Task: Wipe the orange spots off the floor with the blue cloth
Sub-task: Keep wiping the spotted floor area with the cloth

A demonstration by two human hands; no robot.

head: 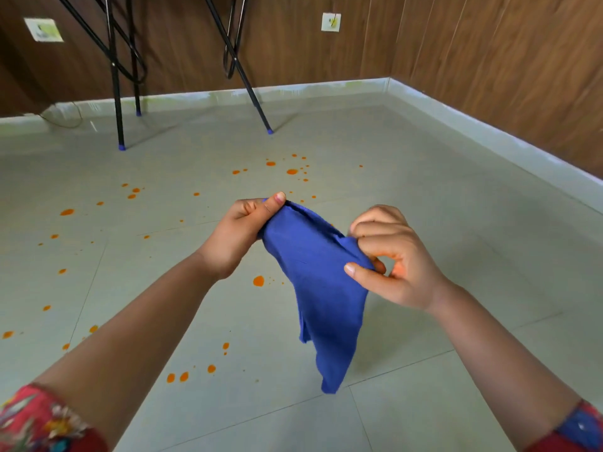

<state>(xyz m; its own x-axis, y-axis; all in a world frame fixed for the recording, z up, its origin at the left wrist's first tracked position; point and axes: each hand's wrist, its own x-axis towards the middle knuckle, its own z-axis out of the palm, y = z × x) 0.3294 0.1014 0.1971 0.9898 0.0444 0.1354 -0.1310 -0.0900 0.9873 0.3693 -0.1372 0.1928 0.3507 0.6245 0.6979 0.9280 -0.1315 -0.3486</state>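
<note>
A blue cloth (321, 288) hangs in the air above the pale tiled floor (456, 239), its lower end drooping toward me. My left hand (243, 234) pinches its upper left corner between thumb and curled fingers. My right hand (393, 259) pinches the cloth's right edge with thumb and fingertips. Several orange spots (258, 281) are scattered over the floor, from a cluster far ahead (292, 171) to drops at the left and near me (184, 376). None of the cloth touches the floor.
Black metal legs with blue feet (121, 146) stand at the back left and centre (269, 132). Brown wood-panelled walls (489, 60) with a pale skirting close the far side and the right. A thin cable lies by the back-left skirting.
</note>
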